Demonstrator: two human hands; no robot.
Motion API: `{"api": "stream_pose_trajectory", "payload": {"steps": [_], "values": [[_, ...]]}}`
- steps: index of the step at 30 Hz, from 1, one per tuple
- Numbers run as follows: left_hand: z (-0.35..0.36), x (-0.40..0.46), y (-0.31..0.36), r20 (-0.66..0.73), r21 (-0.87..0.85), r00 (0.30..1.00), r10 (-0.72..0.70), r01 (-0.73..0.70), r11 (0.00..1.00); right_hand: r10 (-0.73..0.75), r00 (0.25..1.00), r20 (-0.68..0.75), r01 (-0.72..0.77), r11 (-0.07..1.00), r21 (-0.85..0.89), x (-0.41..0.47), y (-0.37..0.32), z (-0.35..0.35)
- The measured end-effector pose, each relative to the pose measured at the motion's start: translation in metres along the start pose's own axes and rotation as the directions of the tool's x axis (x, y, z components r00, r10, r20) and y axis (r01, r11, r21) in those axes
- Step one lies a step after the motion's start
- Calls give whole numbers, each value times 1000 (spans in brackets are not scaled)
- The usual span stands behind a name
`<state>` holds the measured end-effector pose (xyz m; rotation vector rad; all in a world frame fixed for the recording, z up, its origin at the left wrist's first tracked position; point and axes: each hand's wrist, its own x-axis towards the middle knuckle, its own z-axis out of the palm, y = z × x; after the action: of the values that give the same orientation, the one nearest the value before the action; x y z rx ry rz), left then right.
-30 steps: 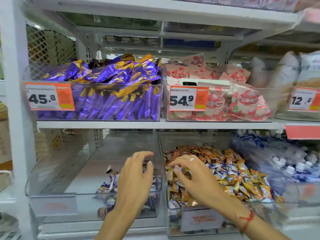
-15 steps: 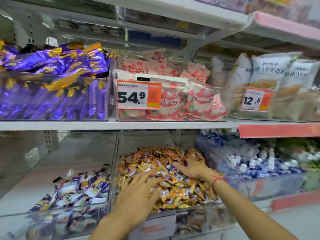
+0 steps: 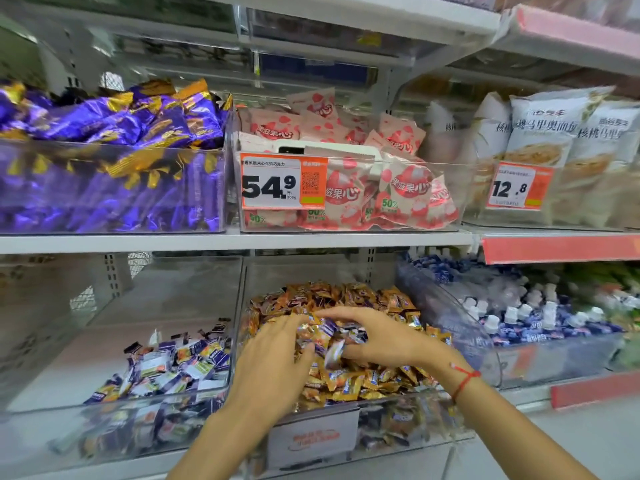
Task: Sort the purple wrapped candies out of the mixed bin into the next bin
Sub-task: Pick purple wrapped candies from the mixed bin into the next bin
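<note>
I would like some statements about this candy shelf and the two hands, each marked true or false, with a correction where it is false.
1. Both hands are in the mixed bin of orange and purple candies. True: left hand, right hand.
2. The next bin on the left holds no candy. False: purple wrapped candies already lie in it.
3. The price tag above the mixed bin reads 54.9. True.
4. The red string is on the left wrist. False: it is on the right wrist.
5. The right hand pinches a purple-and-white candy. True.
</note>
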<state>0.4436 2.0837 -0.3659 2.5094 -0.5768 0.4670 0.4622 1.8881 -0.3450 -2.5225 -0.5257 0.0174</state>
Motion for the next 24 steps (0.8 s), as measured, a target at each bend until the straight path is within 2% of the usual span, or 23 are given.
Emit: {"api": "stream_pose_trajectory", "payload": {"steps": [3, 6, 9, 13, 16, 19, 24], "values": [[-3, -1, 5, -32, -30, 999, 27, -28, 999, -13, 1000, 27, 12, 1000, 22, -12, -9, -5], [0, -1, 6, -5, -90, 997, 78, -78, 993, 54, 999, -1, -54, 998, 27, -18, -11, -17], [7, 0, 7, 104, -84, 982, 154, -146, 986, 95, 991, -89, -93, 995, 28, -21, -3, -27], [15, 3, 4, 282, 107, 941, 187, -225, 968, 127, 984, -122, -140, 984, -106, -22, 7, -26], [18, 6, 2, 255, 184, 950, 183, -233, 955, 188, 979, -73, -199, 960, -196, -18, 14, -10], [18, 9, 5, 204, 206, 962, 180, -222, 953, 149, 972, -179, -188, 956, -226, -16, 18, -2], [16, 13, 11, 156, 259, 968, 197, -233, 938, 201, 909, -366, -228, 973, -33, -17, 21, -22]]}}
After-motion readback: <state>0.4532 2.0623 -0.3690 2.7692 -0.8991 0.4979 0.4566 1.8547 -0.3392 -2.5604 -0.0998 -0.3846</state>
